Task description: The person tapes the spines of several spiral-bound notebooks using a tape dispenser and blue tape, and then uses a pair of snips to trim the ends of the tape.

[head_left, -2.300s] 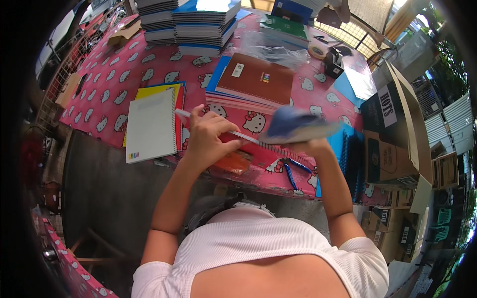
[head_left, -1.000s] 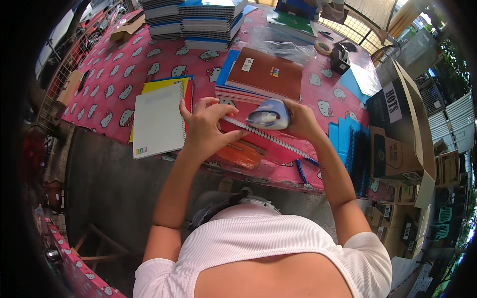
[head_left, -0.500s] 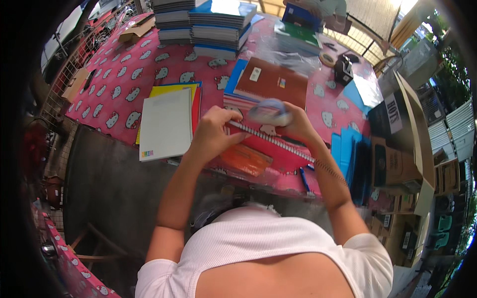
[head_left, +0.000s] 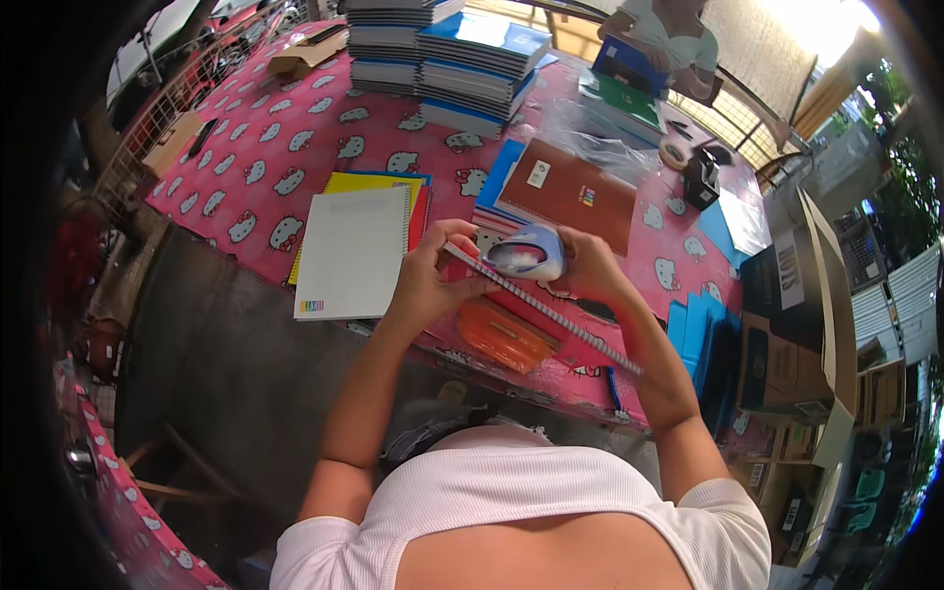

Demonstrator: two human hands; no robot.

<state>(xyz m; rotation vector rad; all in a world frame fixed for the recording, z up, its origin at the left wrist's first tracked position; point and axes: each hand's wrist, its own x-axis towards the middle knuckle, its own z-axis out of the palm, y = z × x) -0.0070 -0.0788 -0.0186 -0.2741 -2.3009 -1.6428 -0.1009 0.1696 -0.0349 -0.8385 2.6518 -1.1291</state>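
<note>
My left hand pinches the upper left end of a spiral-bound notebook with a red cover, tilted so its white coil edge faces up. The coil runs down to the right, toward my right forearm. In my right hand is a blue and white hand-held tool with a looped body, just above the coil; its exact kind is unclear. Under the notebook lies an orange item in clear plastic. A white-covered notebook tops a small pile to the left.
Brown notebooks lie beyond my hands. Tall notebook stacks stand at the back. A tape dispenser, blue sheets and cardboard boxes are at right. A blue pen lies near the front edge. Another person sits across the table.
The view has shifted, so the table things sit farther right. The blue and white tool, blurred before, now shows clearly above the coil. Both hands keep their holds.
</note>
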